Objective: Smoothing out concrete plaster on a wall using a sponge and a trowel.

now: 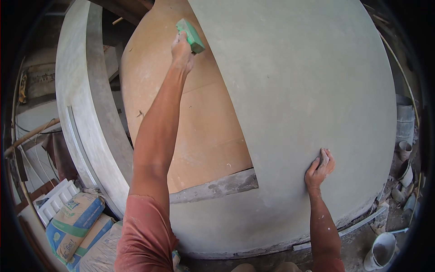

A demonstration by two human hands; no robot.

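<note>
My left hand (pixel 181 50) reaches up high and grips a green rectangular block (pixel 194 38) at the edge between a tan, board-like surface (pixel 208 118) and a grey plastered curved wall (pixel 290 90). Lower on the right, my right hand (pixel 319 170) rests against the grey plaster with its fingers loosely bent and nothing visible in them. A rough concrete strip (pixel 217 186) runs along the bottom of the tan surface.
A pale curved column (pixel 77 77) stands at left, with a metal straightedge (pixel 79 145) on it. Below are stacked bags (pixel 74 222) and a white slatted object (pixel 54 201). At right are a metal drum (pixel 404 113), small containers (pixel 404 149) and a bucket (pixel 380 249).
</note>
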